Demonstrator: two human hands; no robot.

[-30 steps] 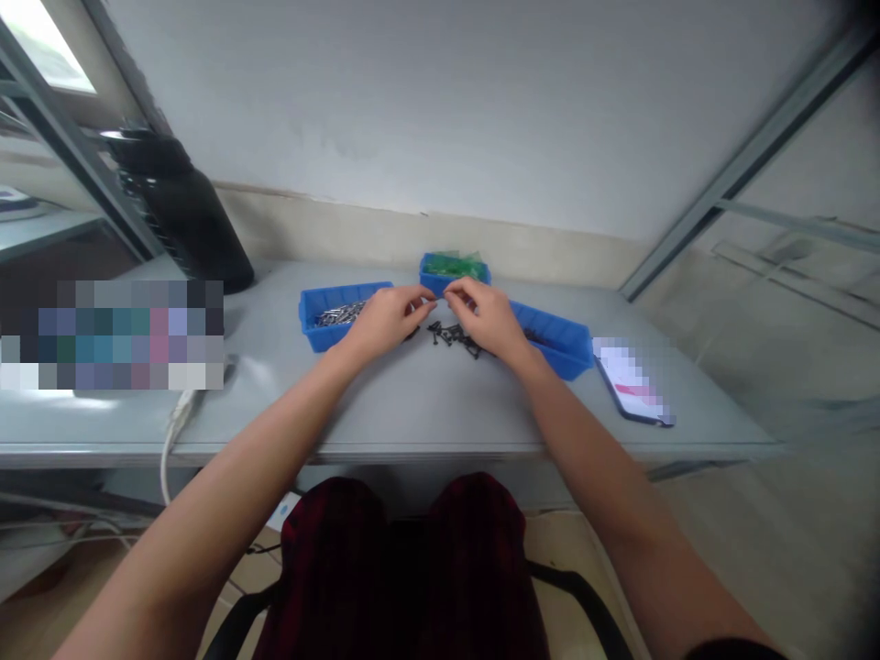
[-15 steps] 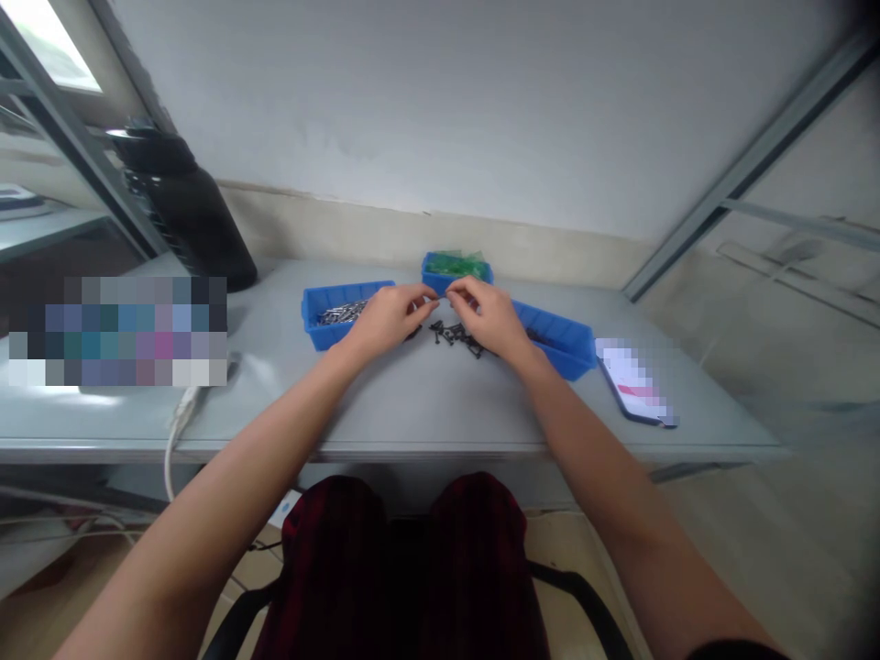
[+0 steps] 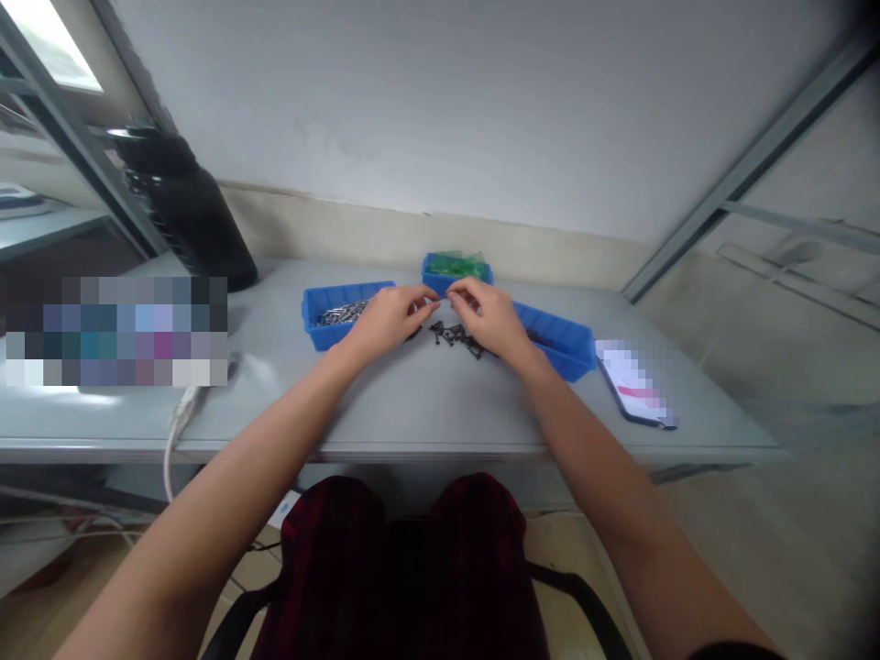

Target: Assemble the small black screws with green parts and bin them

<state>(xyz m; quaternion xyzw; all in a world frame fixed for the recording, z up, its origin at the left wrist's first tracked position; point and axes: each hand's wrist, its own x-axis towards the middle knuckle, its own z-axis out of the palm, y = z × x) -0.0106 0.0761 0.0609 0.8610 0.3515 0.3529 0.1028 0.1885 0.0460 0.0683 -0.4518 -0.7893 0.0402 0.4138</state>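
My left hand [image 3: 397,316] and my right hand [image 3: 485,313] meet fingertip to fingertip above the desk, both pinched. Something thin and dark shows between their tips, too small to name. Just below lies a loose pile of black screws [image 3: 457,337], partly covered by my right hand. Beside my left hand is a blue bin [image 3: 320,335] with silver metal pieces [image 3: 342,313] in it. To the right, a long blue bin [image 3: 570,353] holds dark pieces, partly hidden by my right hand. Behind my hands a small blue bin [image 3: 430,277] contains green plastic bags [image 3: 457,265].
A phone [image 3: 636,385] lies on the desk [image 3: 426,412] right of the long bin. At the back left stands a large black bottle [image 3: 189,215]. A white cable [image 3: 177,422] hangs over the front edge near a blurred-out object. The wall rises close behind.
Almost nothing differs. Both hands keep the same pinched pose, with only a tiny shift at the fingertips.
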